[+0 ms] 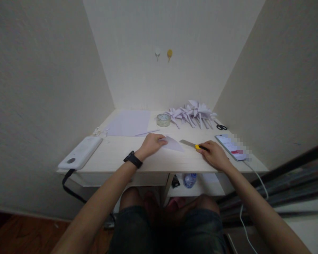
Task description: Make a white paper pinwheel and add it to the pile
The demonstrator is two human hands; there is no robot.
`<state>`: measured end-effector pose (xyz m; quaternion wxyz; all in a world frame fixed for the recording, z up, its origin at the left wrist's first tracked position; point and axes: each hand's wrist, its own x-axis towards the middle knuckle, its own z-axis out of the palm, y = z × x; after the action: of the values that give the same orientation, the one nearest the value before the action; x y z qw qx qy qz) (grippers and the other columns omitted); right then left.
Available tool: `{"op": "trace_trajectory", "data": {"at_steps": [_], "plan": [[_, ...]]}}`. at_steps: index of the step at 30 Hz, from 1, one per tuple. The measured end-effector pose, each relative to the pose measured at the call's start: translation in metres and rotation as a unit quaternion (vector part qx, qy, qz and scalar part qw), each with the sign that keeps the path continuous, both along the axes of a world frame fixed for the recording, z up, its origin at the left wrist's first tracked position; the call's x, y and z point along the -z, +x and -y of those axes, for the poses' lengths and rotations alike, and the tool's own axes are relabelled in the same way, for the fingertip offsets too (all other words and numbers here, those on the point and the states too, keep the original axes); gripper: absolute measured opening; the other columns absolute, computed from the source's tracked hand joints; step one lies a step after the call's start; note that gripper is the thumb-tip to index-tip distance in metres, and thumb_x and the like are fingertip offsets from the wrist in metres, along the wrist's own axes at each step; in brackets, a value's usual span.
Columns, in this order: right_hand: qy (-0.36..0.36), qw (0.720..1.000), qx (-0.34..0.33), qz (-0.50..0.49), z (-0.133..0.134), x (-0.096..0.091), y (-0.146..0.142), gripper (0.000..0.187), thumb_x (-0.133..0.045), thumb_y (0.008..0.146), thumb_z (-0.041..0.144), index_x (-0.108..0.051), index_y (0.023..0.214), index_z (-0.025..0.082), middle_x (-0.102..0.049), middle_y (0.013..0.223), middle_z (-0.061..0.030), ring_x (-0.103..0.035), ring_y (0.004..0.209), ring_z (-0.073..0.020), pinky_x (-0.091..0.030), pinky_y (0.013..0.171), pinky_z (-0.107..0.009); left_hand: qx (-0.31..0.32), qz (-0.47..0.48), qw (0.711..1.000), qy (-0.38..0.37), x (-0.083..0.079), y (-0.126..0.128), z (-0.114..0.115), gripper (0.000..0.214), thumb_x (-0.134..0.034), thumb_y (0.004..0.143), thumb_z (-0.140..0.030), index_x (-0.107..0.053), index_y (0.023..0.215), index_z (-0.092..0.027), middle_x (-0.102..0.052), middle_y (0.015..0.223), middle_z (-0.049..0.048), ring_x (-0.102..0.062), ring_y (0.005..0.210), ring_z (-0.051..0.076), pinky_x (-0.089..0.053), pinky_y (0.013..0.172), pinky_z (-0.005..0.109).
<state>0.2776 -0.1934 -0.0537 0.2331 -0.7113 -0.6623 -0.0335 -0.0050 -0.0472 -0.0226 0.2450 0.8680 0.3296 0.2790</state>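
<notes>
My left hand (151,144), with a black watch on its wrist, rests on the desk with its fingers curled onto the near corner of a folded white paper triangle (175,144). My right hand (213,153) is closed around the yellow handle of a utility knife (192,144). The knife's blade lies flat on the desk and points left toward the triangle, just short of it.
On the pale desk (116,155) lie a flat paper sheet (129,123), a tape roll (163,120), a heap of folded paper pieces (192,113), black scissors (221,126), a phone (231,147) with a cable, and a white power bank (80,152). Walls close in on three sides.
</notes>
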Motion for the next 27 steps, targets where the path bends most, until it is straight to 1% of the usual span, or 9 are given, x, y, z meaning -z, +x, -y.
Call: {"op": "trace_trajectory", "data": {"at_steps": [9, 12, 14, 16, 18, 19, 21, 24, 27], "plan": [[-0.018, 0.994, -0.112, -0.009, -0.019, -0.003, -0.013, 0.024, -0.062, 0.087, 0.024, -0.076, 0.106, 0.021, -0.070, 0.101, -0.0094, -0.061, 0.094, -0.0244, -0.046, 0.085, -0.035, -0.014, -0.040, 0.999, 0.028, -0.002, 0.001, -0.001, 0.023, -0.063, 0.085, -0.036, -0.076, 0.083, -0.016, -0.074, 0.079, 0.0049, -0.066, 0.078, 0.022, -0.046, 0.072, 0.030], [-0.030, 0.992, -0.123, -0.024, -0.025, -0.002, -0.012, 0.025, -0.065, 0.086, 0.026, -0.076, 0.107, 0.022, -0.070, 0.102, -0.0082, -0.062, 0.093, -0.0230, -0.047, 0.084, -0.033, -0.026, -0.062, 0.996, 0.064, -0.001, 0.002, -0.001, 0.028, -0.064, 0.086, -0.037, -0.075, 0.101, -0.016, -0.076, 0.094, 0.0083, -0.068, 0.091, 0.026, -0.049, 0.082, 0.034], [-0.041, 0.991, -0.123, -0.027, -0.027, -0.002, -0.011, 0.025, -0.066, 0.085, 0.027, -0.077, 0.107, 0.022, -0.070, 0.101, -0.0081, -0.063, 0.092, -0.0230, -0.046, 0.084, -0.033, -0.043, -0.063, 0.991, 0.111, 0.001, 0.003, 0.003, 0.049, -0.067, 0.084, -0.035, -0.062, 0.128, -0.013, -0.071, 0.116, 0.0133, -0.065, 0.108, 0.029, -0.049, 0.092, 0.037], [-0.050, 0.992, -0.114, -0.026, -0.029, -0.003, -0.012, 0.026, -0.066, 0.085, 0.029, -0.077, 0.107, 0.022, -0.070, 0.100, -0.0079, -0.063, 0.091, -0.0227, -0.046, 0.082, -0.032, -0.056, -0.045, 0.980, 0.186, 0.002, 0.004, 0.010, 0.072, -0.069, 0.083, -0.030, -0.041, 0.146, -0.008, -0.056, 0.139, 0.0200, -0.054, 0.127, 0.031, -0.045, 0.102, 0.041], [-0.055, 0.993, -0.101, -0.022, -0.030, -0.003, -0.014, 0.026, -0.066, 0.085, 0.030, -0.077, 0.107, 0.022, -0.070, 0.099, -0.0076, -0.063, 0.089, -0.0223, -0.046, 0.080, -0.032, -0.057, -0.017, 0.958, 0.280, 0.002, 0.005, 0.021, 0.075, -0.066, 0.085, -0.024, -0.032, 0.149, -0.006, -0.040, 0.151, 0.0234, -0.039, 0.140, 0.032, -0.039, 0.109, 0.046], [-0.057, 0.994, -0.093, -0.020, -0.030, -0.004, -0.015, 0.026, -0.066, 0.085, 0.030, -0.077, 0.107, 0.022, -0.070, 0.099, -0.0076, -0.063, 0.089, -0.0222, -0.046, 0.079, -0.032, -0.057, -0.002, 0.944, 0.326, 0.001, 0.005, 0.026, 0.068, -0.062, 0.088, -0.022, -0.034, 0.148, -0.008, -0.040, 0.151, 0.0225, -0.036, 0.142, 0.032, -0.037, 0.110, 0.047], [-0.061, 0.995, -0.080, -0.019, -0.029, -0.004, -0.017, 0.027, -0.067, 0.084, 0.031, -0.078, 0.107, 0.022, -0.070, 0.099, -0.0076, -0.063, 0.088, -0.0220, -0.046, 0.078, -0.031, -0.017, -0.004, 0.918, 0.397, 0.001, 0.006, 0.035, 0.043, -0.052, 0.093, -0.018, -0.051, 0.136, -0.014, -0.056, 0.137, 0.0174, -0.047, 0.132, 0.028, -0.040, 0.105, 0.047], [-0.070, 0.995, -0.062, -0.024, -0.029, -0.006, -0.020, 0.027, -0.067, 0.084, 0.031, -0.077, 0.107, 0.023, -0.069, 0.099, -0.0076, -0.063, 0.086, -0.0214, -0.046, 0.076, -0.031, 0.110, -0.084, 0.893, 0.428, 0.002, 0.011, 0.036, 0.025, -0.047, 0.097, -0.019, -0.066, 0.113, -0.019, -0.069, 0.111, 0.0110, -0.060, 0.111, 0.023, -0.047, 0.093, 0.041], [-0.074, 0.995, -0.061, -0.022, -0.028, -0.007, -0.022, 0.028, -0.066, 0.085, 0.032, -0.077, 0.109, 0.023, -0.069, 0.099, -0.0074, -0.063, 0.085, -0.0210, -0.046, 0.075, -0.030, 0.180, -0.145, 0.892, 0.388, 0.006, 0.016, 0.026, 0.028, -0.051, 0.097, -0.034, -0.067, 0.116, -0.022, -0.066, 0.124, 0.0098, -0.051, 0.127, 0.026, -0.039, 0.105, 0.045]]}}
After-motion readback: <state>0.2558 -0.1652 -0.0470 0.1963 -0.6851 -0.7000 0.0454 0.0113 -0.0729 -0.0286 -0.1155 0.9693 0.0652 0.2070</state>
